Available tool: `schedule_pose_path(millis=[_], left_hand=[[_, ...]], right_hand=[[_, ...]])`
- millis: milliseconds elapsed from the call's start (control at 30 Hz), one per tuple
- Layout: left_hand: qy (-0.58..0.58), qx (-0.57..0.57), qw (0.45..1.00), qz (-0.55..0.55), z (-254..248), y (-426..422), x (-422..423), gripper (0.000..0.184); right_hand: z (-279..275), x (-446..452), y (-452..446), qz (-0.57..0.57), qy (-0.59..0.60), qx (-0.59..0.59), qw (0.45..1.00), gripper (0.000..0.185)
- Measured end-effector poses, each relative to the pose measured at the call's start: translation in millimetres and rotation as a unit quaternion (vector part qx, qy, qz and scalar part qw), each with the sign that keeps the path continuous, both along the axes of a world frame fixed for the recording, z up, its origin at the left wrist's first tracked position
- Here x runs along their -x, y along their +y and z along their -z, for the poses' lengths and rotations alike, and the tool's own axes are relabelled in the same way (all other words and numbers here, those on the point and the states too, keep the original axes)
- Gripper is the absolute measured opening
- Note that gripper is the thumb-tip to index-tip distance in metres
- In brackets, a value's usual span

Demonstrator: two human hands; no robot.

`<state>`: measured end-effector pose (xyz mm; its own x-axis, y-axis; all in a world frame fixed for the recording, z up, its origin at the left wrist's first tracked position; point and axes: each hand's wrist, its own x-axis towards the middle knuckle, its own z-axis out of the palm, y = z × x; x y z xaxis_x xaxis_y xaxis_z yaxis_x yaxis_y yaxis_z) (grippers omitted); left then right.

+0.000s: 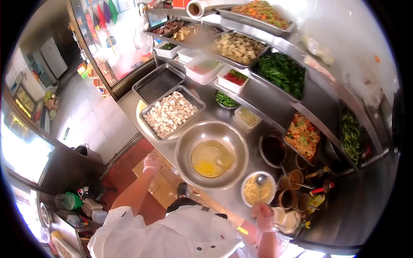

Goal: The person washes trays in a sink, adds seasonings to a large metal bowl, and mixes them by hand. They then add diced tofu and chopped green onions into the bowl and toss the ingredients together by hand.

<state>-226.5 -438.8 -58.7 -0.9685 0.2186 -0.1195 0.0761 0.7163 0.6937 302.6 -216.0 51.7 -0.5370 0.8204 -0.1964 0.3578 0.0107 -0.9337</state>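
Note:
A wide steel bowl (212,129) stands on the steel counter near its front edge, with yellowish liquid (211,159) inside. My left hand (152,163), in a clear glove, hangs left of the bowl beyond the counter edge; its fingers look bent, and I cannot make out anything in them. My right hand (262,211), also gloved, is just below a white bowl of pale minced food (258,189) with a metal ladle (260,179) in it. Its fingers are curled, and whether they hold something is unclear. A tray of white cubes (170,112) sits behind the steel bowl.
An empty dark tray (159,81) lies at the back left. Shelves above the counter carry trays of greens (282,73) and cut food (239,47). Dark sauce (273,149), small pots (287,198) and bottles stand at the right. Cardboard (161,189) lies below.

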Motion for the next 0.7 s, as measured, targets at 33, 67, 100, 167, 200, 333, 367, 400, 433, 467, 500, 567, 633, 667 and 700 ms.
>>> schedule_pose_path(millis=[33,67,100,167,200,333,367,400,433,467,500,567,633,667,700], left_hand=[[-0.018,-0.004,1.000,-0.012,-2,-2,19,0.029],[-0.037,-0.011,0.999,-0.026,-6,3,41,0.031],[-0.054,-0.023,0.997,-0.040,-10,10,62,0.032],[-0.088,-0.056,0.994,-0.039,-20,16,98,0.034],[-0.102,-0.071,0.992,-0.036,-21,19,118,0.035],[-0.201,-0.113,0.973,0.020,70,0,197,0.028],[-0.209,-0.077,0.974,0.036,73,-7,198,0.026],[-0.215,-0.040,0.974,0.052,56,-16,190,0.025],[-0.221,-0.004,0.973,0.068,39,-27,179,0.025],[-0.225,0.031,0.970,0.084,34,-36,172,0.025],[-0.228,0.080,0.968,0.069,55,-57,162,0.026],[-0.257,0.193,0.940,0.119,90,-118,143,0.030],[-0.189,0.341,0.802,0.452,185,-219,133,0.030],[-0.120,0.352,0.721,0.585,225,-264,128,0.030],[-0.088,0.438,0.616,0.649,190,-269,111,0.030]], right_hand=[[-14,34,-6,0.029,-0.043,0.036,0.998,0.023],[-28,68,-12,0.041,-0.046,0.065,0.996,0.024],[-42,103,-15,0.054,-0.046,0.089,0.994,0.025],[-62,159,-19,0.034,-0.084,0.113,0.989,0.028],[-58,177,-17,0.016,-0.087,0.101,0.991,0.030],[-42,236,-7,-0.051,-0.138,0.045,0.988,0.032],[-31,247,-3,-0.059,-0.164,0.043,0.984,0.031],[-21,257,2,-0.067,-0.190,0.040,0.979,0.031],[-18,272,3,-0.045,-0.168,0.038,0.984,0.033],[-8,280,9,-0.070,-0.209,0.001,0.976,0.034],[9,288,17,-0.093,-0.245,-0.036,0.964,0.036],[50,306,36,-0.144,-0.325,-0.110,0.928,0.043],[61,320,48,-0.173,-0.406,-0.168,0.882,0.057],[59,329,51,-0.175,-0.441,-0.189,0.860,0.065],[70,329,54,-0.187,-0.468,-0.159,0.849,0.068]])
